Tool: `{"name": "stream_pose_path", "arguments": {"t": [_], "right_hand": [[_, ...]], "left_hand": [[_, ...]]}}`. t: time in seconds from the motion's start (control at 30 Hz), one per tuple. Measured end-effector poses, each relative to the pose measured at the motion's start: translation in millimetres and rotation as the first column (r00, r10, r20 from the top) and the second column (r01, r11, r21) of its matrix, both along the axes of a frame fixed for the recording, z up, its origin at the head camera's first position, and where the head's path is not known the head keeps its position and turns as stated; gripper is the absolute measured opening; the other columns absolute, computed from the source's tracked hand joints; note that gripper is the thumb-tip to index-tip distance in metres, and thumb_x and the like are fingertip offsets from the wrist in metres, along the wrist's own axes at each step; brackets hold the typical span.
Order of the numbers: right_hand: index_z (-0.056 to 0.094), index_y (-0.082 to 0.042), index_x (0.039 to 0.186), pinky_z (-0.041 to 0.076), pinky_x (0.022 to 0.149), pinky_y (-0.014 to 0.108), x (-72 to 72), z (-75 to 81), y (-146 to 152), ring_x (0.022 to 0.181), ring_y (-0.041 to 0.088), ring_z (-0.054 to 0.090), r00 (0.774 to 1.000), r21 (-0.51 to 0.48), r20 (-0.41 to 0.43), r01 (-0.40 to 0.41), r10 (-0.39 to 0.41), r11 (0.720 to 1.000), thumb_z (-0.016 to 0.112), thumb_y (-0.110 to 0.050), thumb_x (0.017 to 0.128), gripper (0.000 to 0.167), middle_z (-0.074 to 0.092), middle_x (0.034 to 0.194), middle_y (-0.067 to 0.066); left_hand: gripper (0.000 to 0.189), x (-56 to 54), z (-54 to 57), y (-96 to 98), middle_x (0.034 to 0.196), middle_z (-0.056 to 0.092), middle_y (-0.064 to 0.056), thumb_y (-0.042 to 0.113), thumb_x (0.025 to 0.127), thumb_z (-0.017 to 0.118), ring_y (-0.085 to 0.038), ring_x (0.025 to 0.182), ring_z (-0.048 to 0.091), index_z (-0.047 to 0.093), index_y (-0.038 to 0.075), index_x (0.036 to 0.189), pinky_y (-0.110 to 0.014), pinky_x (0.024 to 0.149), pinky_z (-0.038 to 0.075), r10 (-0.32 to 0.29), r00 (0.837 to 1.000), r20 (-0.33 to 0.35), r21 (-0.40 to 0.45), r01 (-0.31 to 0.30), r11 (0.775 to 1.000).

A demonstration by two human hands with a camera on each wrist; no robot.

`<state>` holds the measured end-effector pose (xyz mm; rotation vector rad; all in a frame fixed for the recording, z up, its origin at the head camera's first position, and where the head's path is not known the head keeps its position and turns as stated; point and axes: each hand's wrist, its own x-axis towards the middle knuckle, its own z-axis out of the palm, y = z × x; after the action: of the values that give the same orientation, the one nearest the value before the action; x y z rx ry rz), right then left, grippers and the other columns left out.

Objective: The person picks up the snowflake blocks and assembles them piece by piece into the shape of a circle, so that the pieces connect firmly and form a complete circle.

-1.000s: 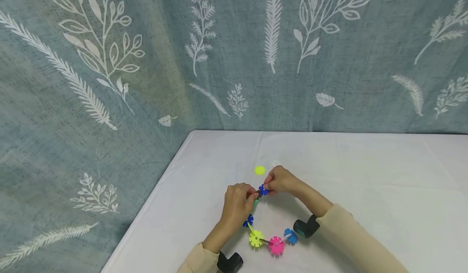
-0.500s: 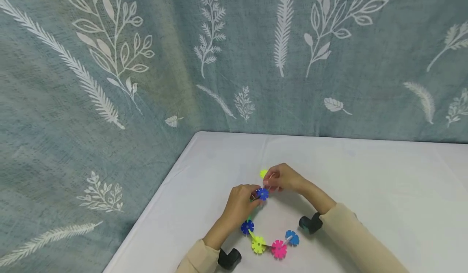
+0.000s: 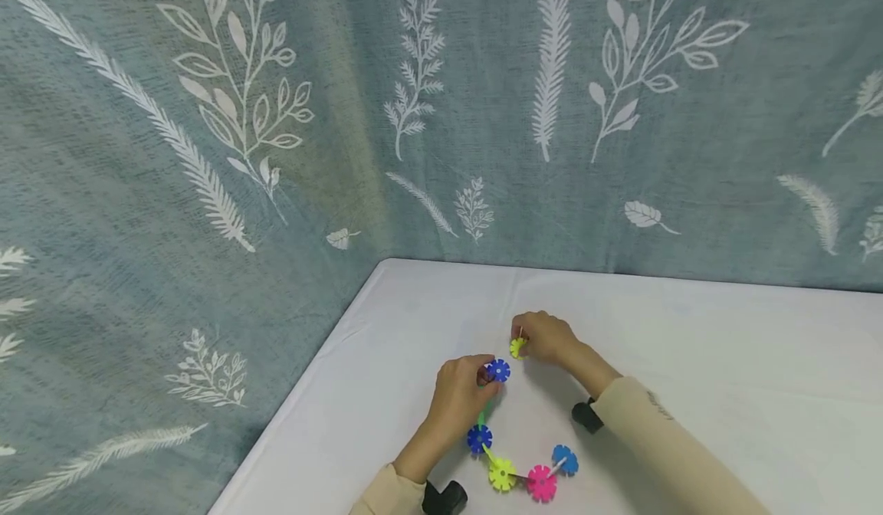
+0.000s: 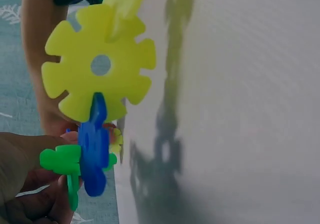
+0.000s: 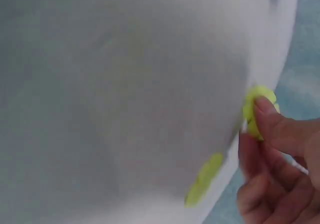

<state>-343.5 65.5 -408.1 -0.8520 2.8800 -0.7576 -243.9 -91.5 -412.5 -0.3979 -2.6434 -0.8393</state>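
Note:
My left hand (image 3: 455, 392) holds the upper end of a chain of notched plastic flower discs, a blue disc (image 3: 498, 370) standing at its fingertips. Down the chain follow a green disc (image 4: 61, 159), a dark blue disc (image 3: 480, 440), a yellow disc (image 3: 502, 473), a pink disc (image 3: 541, 483) and a lighter blue disc (image 3: 565, 460). My right hand (image 3: 545, 337) pinches a separate yellow disc (image 3: 517, 347) between thumb and fingers, apart from the chain. A thin white edge shows beside that disc. Fingers hide part of the chain's upper end.
A white cloth covers the table (image 3: 690, 362), its far edge meeting a blue-green leaf-patterned curtain (image 3: 441, 116). Black wrist mounts (image 3: 444, 497) sit under both forearms, near the chain's lower end.
My right hand has let go of the blue disc, moved away from the left hand, and taken the yellow disc off the table. My left hand still holds the chain. The head view has shifted slightly.

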Motion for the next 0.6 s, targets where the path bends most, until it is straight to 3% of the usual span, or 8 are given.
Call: {"name": "stream_pose_path", "arguments": {"t": [0.13, 0.23, 0.43, 0.6], "right_hand": [[0.063, -0.006, 0.081, 0.043, 0.058, 0.023, 9.9, 5.9, 23, 0.064, 0.009, 0.051, 0.997, -0.185, -0.018, -0.08, 0.078, 0.979, 0.066, 0.004, 0.077, 0.011, 0.061, 0.071, 0.002], [0.063, -0.005, 0.082, 0.045, 0.059, 0.021, 21.8, 8.2, 34, 0.065, 0.007, 0.052, 0.992, -0.269, -0.067, -0.122, 0.107, 0.955, 0.065, 0.003, 0.079, 0.009, 0.063, 0.072, 0.001], [0.062, -0.005, 0.082, 0.046, 0.061, 0.02, 37.5, 6.9, 40, 0.069, 0.007, 0.058, 0.986, -0.327, -0.139, -0.13, 0.088, 0.936, 0.064, 0.0, 0.081, 0.006, 0.065, 0.076, 0.002], [0.064, -0.009, 0.08, 0.047, 0.063, 0.022, 44.3, 6.2, 49, 0.072, 0.009, 0.062, 0.984, -0.304, -0.176, -0.089, 0.036, 0.949, 0.066, -0.002, 0.08, 0.008, 0.066, 0.076, 0.0]], "left_hand": [[0.028, -3.6, 3.4, 7.6, 0.063, 0.062, -0.001, 0.006, 0.067, 0.077, -0.003, 0.057, 0.05, 0.069, -0.004, 0.092, -0.019, 0.056, 0.039, -0.026, 0.997, -0.068, -0.001, 0.026, 1.0], [0.028, -6.8, 7.1, 11.0, 0.063, 0.061, 0.0, 0.008, 0.067, 0.078, -0.004, 0.057, 0.05, 0.07, -0.002, 0.092, -0.019, 0.056, 0.039, -0.033, 0.996, -0.077, -0.006, 0.032, 0.999], [0.027, -13.6, 10.0, 18.5, 0.062, 0.061, 0.001, 0.014, 0.069, 0.079, -0.004, 0.056, 0.049, 0.071, 0.002, 0.092, -0.018, 0.056, 0.036, -0.023, 0.999, -0.046, -0.033, 0.022, 0.999], [0.026, -15.5, 9.7, 27.6, 0.061, 0.061, 0.0, 0.013, 0.068, 0.079, -0.004, 0.054, 0.047, 0.071, 0.002, 0.09, -0.017, 0.054, 0.034, -0.039, 0.997, -0.064, -0.029, 0.038, 0.999]]}}
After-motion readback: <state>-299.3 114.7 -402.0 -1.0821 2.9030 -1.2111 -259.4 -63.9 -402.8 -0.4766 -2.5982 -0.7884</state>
